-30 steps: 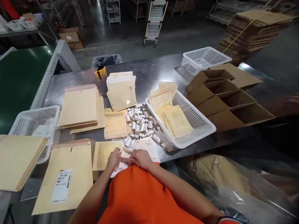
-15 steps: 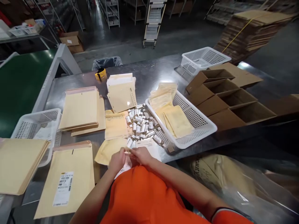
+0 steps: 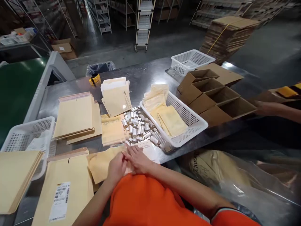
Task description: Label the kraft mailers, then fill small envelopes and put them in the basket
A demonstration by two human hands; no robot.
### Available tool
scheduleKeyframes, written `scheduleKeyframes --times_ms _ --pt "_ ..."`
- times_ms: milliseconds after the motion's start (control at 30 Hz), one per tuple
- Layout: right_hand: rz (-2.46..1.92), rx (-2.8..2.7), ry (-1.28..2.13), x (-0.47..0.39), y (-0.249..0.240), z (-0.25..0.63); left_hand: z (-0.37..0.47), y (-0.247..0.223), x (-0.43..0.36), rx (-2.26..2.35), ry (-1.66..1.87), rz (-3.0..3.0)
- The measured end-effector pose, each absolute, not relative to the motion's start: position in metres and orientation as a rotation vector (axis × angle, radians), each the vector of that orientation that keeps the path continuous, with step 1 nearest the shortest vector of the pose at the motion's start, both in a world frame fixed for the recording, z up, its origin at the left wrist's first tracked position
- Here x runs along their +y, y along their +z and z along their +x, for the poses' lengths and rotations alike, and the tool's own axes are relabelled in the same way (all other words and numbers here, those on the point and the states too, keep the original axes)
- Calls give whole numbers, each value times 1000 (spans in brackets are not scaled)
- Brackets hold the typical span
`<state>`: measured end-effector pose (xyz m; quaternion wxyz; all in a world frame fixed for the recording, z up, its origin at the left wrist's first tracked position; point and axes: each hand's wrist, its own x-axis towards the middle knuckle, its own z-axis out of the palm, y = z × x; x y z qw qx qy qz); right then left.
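Observation:
My left hand (image 3: 117, 166) is closed at the table's near edge, beside a yellow pouch (image 3: 100, 161); its fingertips meet those of my right hand. My right hand (image 3: 138, 159) reaches over them with its fingers together, above a pale pinkish piece. What lies between the fingers is too hidden to name. Just beyond the hands is a pile of small labelled vials (image 3: 135, 125). To its left lies a flat yellow pouch with printing (image 3: 114, 131), and a white printed sheet (image 3: 148, 150) rests under the right hand's side.
A white basket (image 3: 197, 124) holds yellow pouches. Stacked padded envelopes (image 3: 74, 116), cards (image 3: 116, 100) and a labelled envelope (image 3: 77, 175) lie left. Open cardboard boxes (image 3: 211, 116) stand right, where another person's arm (image 3: 279, 110) reaches in.
The view has shifted somewhat. My right hand has spread over the left fingertips, and the small item seen between them is now hidden. Another person's arm has appeared at the right.

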<state>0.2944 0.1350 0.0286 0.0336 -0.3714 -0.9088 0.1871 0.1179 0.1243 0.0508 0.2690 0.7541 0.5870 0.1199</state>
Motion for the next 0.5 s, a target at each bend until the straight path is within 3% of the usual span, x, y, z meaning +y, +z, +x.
scheduleKeyframes --times_ms 100,300,500 --pt "-964 -2914 440 132 46 292 99 68 150 1673 479 2101" --pt "-933 -2817 336 142 71 297 88 78 167 1214 436 2030" --pt "-1452 -2320 880 157 83 341 87 72 143 1340 915 1894"
